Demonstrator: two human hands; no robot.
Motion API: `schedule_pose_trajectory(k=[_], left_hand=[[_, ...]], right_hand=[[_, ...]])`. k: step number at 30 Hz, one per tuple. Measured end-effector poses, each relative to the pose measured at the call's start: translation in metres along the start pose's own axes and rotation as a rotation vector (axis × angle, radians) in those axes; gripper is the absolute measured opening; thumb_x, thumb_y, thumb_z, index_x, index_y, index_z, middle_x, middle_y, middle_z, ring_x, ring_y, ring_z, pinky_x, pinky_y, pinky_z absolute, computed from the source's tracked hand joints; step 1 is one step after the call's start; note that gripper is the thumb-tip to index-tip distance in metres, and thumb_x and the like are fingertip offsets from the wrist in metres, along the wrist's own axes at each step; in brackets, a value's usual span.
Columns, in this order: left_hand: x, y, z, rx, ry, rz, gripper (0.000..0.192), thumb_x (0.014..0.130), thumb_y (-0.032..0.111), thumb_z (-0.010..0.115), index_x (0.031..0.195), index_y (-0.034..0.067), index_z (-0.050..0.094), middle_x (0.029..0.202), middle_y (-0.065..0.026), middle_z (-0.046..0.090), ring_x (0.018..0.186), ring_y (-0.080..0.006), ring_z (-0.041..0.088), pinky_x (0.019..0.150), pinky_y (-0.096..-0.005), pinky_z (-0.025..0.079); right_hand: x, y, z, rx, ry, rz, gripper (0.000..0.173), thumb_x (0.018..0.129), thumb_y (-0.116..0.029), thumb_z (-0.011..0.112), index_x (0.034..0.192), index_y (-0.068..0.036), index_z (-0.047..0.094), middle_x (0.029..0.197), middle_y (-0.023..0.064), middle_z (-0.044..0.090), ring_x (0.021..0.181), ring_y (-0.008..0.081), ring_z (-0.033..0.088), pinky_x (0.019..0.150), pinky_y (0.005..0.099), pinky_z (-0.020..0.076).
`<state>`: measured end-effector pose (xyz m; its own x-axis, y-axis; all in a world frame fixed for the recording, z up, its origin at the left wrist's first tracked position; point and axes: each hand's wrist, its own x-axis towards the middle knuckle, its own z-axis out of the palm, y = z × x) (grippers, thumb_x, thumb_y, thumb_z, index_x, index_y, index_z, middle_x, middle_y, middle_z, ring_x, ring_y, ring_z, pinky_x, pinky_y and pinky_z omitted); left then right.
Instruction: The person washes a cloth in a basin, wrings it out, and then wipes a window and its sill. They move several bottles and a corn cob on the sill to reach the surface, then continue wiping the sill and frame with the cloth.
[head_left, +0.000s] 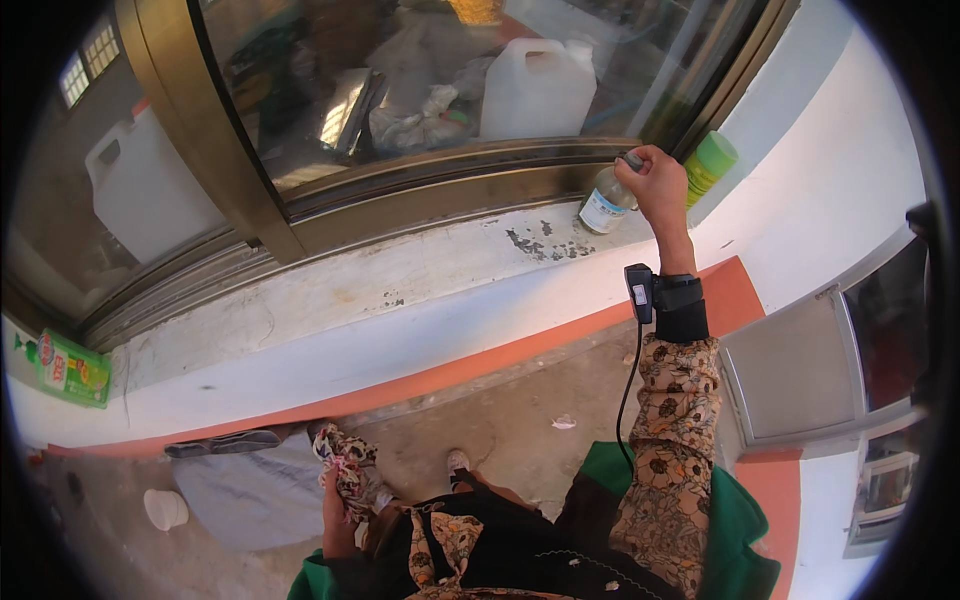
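At the right end of the white window sill (337, 300) stands a clear bottle (604, 201) with a blue and white label. My right hand (660, 184) grips its dark cap from above, and the bottle looks slightly tilted or upright on the sill; I cannot tell which. Just behind that hand is a green cylindrical container (709, 166) in the window corner. Low on the left, my left hand (339, 517) clutches a crumpled, multicoloured patterned cloth (349, 461). Part of the left hand is hidden by the cloth.
A green pump bottle (75, 371) stands at the sill's left end. Behind the window glass are a white plastic jug (538, 94) and bags. On the floor lie a grey sheet (240, 495) and a white tub (166, 510). A door (795, 367) is at the right.
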<state>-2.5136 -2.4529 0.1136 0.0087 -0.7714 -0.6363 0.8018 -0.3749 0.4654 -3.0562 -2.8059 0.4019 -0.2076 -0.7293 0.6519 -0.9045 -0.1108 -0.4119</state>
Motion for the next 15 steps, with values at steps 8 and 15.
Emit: schedule_pose_trajectory(k=[8, 15], left_hand=[[-0.016, -0.001, -0.017, -0.021, 0.117, -0.011, 0.047, 0.102, 0.038, 0.058, 0.134, 0.005, 0.058, 0.124, -0.0138, 0.069, 0.107, -0.0300, 0.070, 0.090, -0.0451, 0.060], [-0.033, 0.027, -0.024, -0.017, 0.192, -0.044, 0.046, 0.101, 0.034, 0.062, 0.133, 0.001, 0.059, 0.123, -0.0160, 0.070, 0.105, -0.0302, 0.071, 0.093, -0.0449, 0.060]], right_hand=[[-0.004, 0.013, -0.007, -0.069, -0.108, 0.107, 0.045, 0.078, -0.040, 0.083, 0.106, -0.005, 0.074, 0.081, 0.0102, 0.070, 0.071, 0.0233, 0.067, 0.066, 0.0365, 0.0529], [-0.032, -0.027, -0.011, -0.291, 0.092, 0.046, 0.077, 0.084, -0.059, 0.076, 0.137, -0.007, 0.061, 0.099, 0.0090, 0.061, 0.079, 0.0229, 0.059, 0.069, 0.0384, 0.0492]])
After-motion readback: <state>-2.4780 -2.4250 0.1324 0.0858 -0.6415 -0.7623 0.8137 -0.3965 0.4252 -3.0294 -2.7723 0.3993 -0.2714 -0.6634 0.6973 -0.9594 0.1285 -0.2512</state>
